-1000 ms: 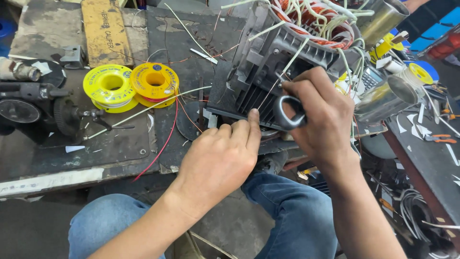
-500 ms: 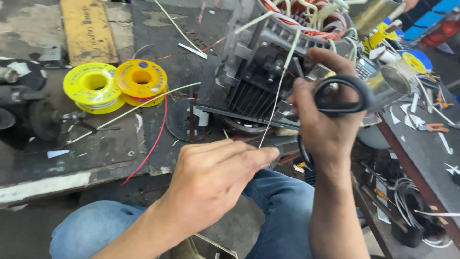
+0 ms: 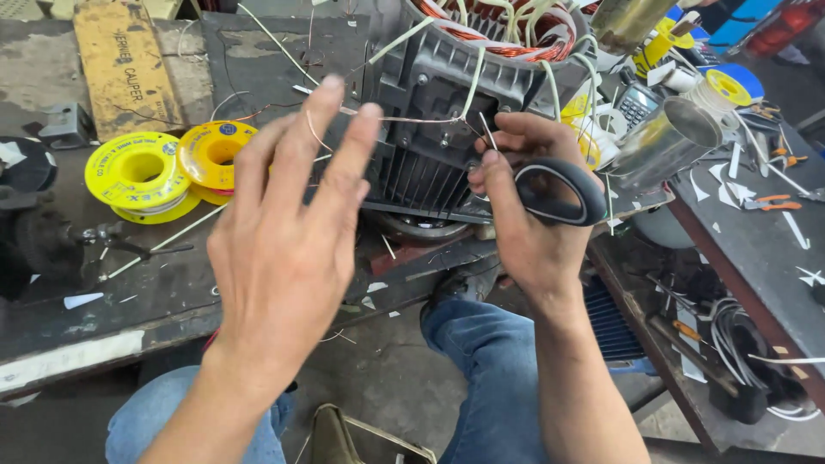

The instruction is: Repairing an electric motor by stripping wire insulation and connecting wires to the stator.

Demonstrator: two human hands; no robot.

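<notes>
here the right hand (image 3: 524, 219) grips black scissors (image 3: 550, 189) beside the motor (image 3: 438, 112), while the left hand (image 3: 284, 249) is spread wide, its grip on nothing.

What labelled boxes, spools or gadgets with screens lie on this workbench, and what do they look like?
Yellow box: long, worn, flat at back left, dark lettering.
Yellow spool: round, printed flange, left of the orange spool.
Calculator: small, dark, keypad, behind the right hand.

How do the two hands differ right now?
The left hand is raised and open, fingers spread, pinching a thin wire; the right hand is curled around black-handled scissors. The left hand is nearer the camera; the right hand sits against the grey motor housing. Both are bare.
</notes>
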